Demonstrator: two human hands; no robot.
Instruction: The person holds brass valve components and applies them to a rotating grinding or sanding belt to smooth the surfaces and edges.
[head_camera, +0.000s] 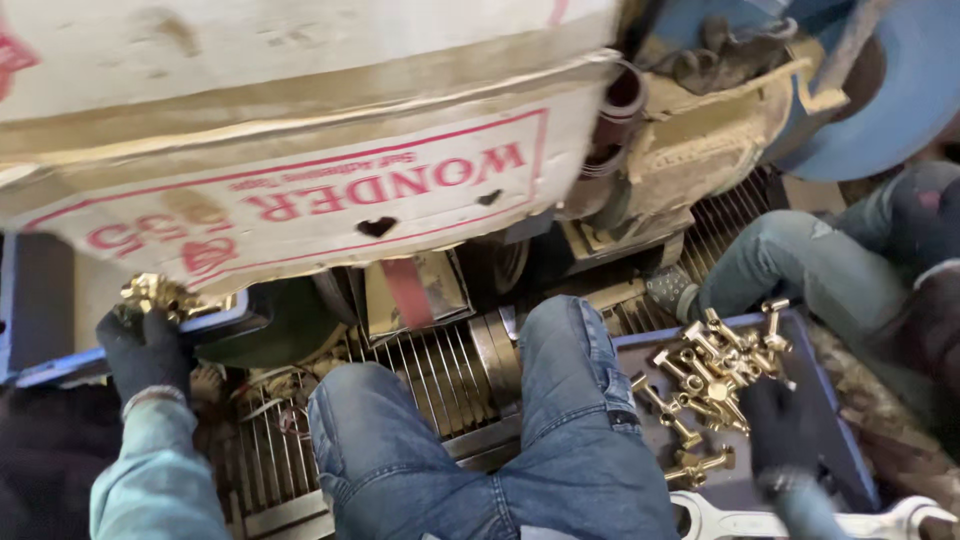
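Observation:
My left hand (145, 350), in a dark glove, is raised at the left and closed around a brass fitting (158, 294) next to the edge of a blue tray (215, 322). My right hand (775, 425), also in a dark glove, rests on a blue tray (830, 440) at the right, touching a pile of brass fittings (712, 365). Whether it grips one I cannot tell. My jeans-clad knees (560, 400) fill the middle of the view.
A large white cardboard box with red print (300, 180) hangs over the top left. A grimy machine with a blue wheel (890, 90) stands at the top right. Another person's legs in jeans (800, 265) sit at the right. A metal grate (430, 375) lies underfoot; a steel spanner (800, 522) lies bottom right.

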